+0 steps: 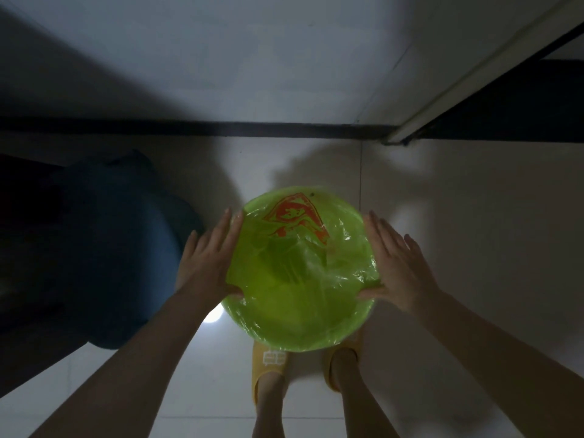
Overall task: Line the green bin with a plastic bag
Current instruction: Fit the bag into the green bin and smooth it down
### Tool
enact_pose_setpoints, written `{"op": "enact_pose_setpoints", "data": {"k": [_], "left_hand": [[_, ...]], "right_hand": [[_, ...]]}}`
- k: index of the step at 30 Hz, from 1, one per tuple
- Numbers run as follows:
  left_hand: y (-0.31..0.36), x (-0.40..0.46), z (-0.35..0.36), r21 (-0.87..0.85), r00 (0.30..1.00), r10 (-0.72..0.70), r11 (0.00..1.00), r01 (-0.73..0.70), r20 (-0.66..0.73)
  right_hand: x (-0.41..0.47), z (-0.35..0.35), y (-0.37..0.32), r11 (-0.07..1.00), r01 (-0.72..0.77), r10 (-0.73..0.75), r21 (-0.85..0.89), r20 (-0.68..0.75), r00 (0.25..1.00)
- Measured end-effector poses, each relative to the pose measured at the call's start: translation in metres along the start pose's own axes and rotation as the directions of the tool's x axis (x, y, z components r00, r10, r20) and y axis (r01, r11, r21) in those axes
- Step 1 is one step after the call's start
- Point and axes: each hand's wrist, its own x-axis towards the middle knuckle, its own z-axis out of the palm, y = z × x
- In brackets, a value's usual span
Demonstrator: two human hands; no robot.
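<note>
The round green bin [284, 330] stands on the floor right below me, in front of my feet. A clear plastic bag with a red print [297, 229] lies inside it and is folded over its rim. My left hand [208, 260] lies flat against the bin's left side, thumb hooked over the rim on the bag. My right hand [395, 263] lies flat against the right side, its thumb pressing the bag at the rim. The fingers of both hands are stretched out.
A dark blue rounded object [104, 248] sits close on the left of the bin. A white wall with a black skirting [221, 129] runs behind. A door frame [474, 71] rises at the right. My feet in yellow slippers [268, 365] stand on white tiles.
</note>
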Motion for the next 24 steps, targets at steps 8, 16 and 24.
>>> {"op": "enact_pose_setpoints", "data": {"k": [8,16,24], "left_hand": [[0.010,-0.008,0.003,0.157,0.992,0.091,0.985,-0.078,-0.081],[0.001,-0.016,0.012,0.327,0.992,0.105,0.937,-0.121,0.066],[0.006,-0.022,-0.002,0.322,0.979,0.186,0.925,-0.202,0.079]], "right_hand": [[-0.011,-0.006,-0.031,0.993,0.045,-0.072,-0.109,-0.265,0.962],[0.009,0.001,-0.027,0.848,0.179,-0.163,-0.498,0.077,0.984],[-0.010,-0.004,-0.048,0.893,0.217,-0.227,-0.395,0.022,0.974]]}}
